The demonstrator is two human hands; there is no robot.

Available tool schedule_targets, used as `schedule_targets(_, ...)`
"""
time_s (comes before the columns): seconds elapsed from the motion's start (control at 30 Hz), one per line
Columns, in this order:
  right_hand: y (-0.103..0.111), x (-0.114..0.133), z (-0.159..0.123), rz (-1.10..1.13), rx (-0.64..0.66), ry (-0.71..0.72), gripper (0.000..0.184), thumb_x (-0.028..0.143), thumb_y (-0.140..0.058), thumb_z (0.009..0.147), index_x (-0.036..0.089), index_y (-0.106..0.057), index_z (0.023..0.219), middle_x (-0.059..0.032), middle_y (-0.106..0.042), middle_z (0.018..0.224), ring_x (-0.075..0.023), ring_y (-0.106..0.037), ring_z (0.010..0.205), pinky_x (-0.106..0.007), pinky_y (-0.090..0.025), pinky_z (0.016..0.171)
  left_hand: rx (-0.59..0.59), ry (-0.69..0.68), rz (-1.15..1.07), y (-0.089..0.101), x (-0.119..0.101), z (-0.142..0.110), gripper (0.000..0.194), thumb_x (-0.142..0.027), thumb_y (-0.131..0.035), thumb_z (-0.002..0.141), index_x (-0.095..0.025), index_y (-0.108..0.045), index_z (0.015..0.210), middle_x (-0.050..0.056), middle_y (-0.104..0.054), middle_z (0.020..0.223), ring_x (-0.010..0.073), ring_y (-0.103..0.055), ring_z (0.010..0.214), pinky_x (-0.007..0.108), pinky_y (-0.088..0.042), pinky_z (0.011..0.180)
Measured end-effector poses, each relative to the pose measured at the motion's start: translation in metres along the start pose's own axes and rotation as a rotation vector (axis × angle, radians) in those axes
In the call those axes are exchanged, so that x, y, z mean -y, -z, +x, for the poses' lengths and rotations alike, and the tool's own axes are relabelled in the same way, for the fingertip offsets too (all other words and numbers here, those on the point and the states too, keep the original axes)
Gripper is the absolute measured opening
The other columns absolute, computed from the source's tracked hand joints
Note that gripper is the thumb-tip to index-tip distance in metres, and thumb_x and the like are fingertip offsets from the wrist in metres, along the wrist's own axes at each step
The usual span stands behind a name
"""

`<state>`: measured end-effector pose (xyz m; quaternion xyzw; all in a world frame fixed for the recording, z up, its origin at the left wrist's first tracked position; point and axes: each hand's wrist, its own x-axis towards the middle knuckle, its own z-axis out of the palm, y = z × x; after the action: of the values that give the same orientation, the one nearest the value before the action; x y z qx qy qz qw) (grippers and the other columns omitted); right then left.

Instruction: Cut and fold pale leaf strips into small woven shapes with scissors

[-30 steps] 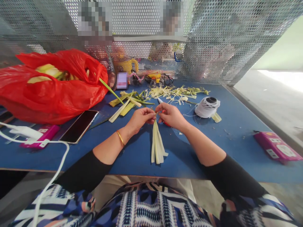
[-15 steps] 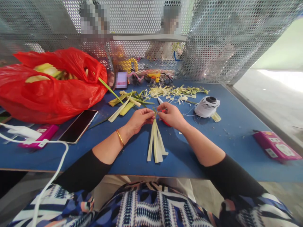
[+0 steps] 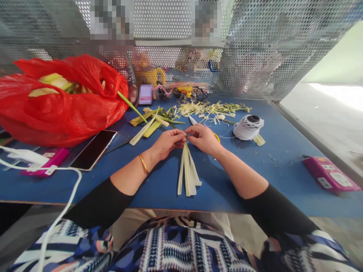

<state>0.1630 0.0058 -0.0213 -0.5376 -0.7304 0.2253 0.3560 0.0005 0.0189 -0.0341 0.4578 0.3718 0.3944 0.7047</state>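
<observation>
My left hand (image 3: 169, 144) is closed in a pinch on the top of a bundle of pale corn-husk-like leaf strips (image 3: 187, 172). The strips fan out downward over the table. Fingertips of my right hand (image 3: 202, 139) meet the left ones at the bundle's top, closed on something hidden there. Scissors (image 3: 193, 120) lie partly beneath my right hand; a blade tip and a yellow bit of handle show. To the right stands a spool of white thread (image 3: 246, 129), with a loose thread trailing toward my right hand.
A red plastic bag (image 3: 85, 117) of stalks fills the left, near a phone (image 3: 93, 150) and a white cable (image 3: 78, 181). Cut leaves (image 3: 153, 127) and shredded scraps (image 3: 210, 109) lie behind my hands. A perforated metal screen (image 3: 176, 26) borders the back. A purple packet (image 3: 331, 173) lies right.
My right fingers stood slightly apart from the bundle's top half a second ago and now pinch close against my left fingertips. The strips swayed slightly. My left hand keeps its hold.
</observation>
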Motion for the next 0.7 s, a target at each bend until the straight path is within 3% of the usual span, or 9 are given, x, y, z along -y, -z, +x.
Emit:
schedule_targets(0.3,0.0041,0.0007,0.0013,-0.002,0.006,-0.031,0.007,0.017,-0.06,0.069,0.017,-0.065,0.064,0.0027,-0.056,0.065,-0.0096,-0.047,0.058,-0.024,-0.035,0.057,0.022,-0.014,-0.007,0.0002,0.0002,0.0002,0.036,-0.034,-0.089,0.054,-0.015,-0.062,0.069,-0.002,-0.061,0.062,0.0084,-0.054,0.057,0.022,-0.045,0.058)
schedule_targets(0.57,-0.003,-0.0084,0.0034,0.289,-0.024,-0.02,0.016,0.021,-0.056,0.066,0.017,-0.062,0.081,0.0026,-0.059,0.071,-0.0105,-0.048,0.06,-0.024,-0.038,0.058,0.021,-0.006,-0.031,0.0003,-0.0009,-0.0002,0.036,-0.035,-0.089,0.055,-0.016,-0.062,0.069,-0.003,-0.06,0.062,0.0076,-0.052,0.056,0.024,-0.046,0.062)
schedule_targets(0.7,-0.0012,-0.0066,0.0027,0.239,0.024,-0.026,0.012,0.022,-0.058,0.066,0.017,-0.064,0.076,0.0019,-0.059,0.069,-0.0112,-0.048,0.062,-0.024,-0.038,0.059,0.04,-0.015,-0.015,-0.0007,-0.0023,-0.0011,0.036,-0.035,-0.089,0.055,-0.016,-0.061,0.068,-0.004,-0.059,0.061,0.0075,-0.052,0.056,0.023,-0.045,0.061)
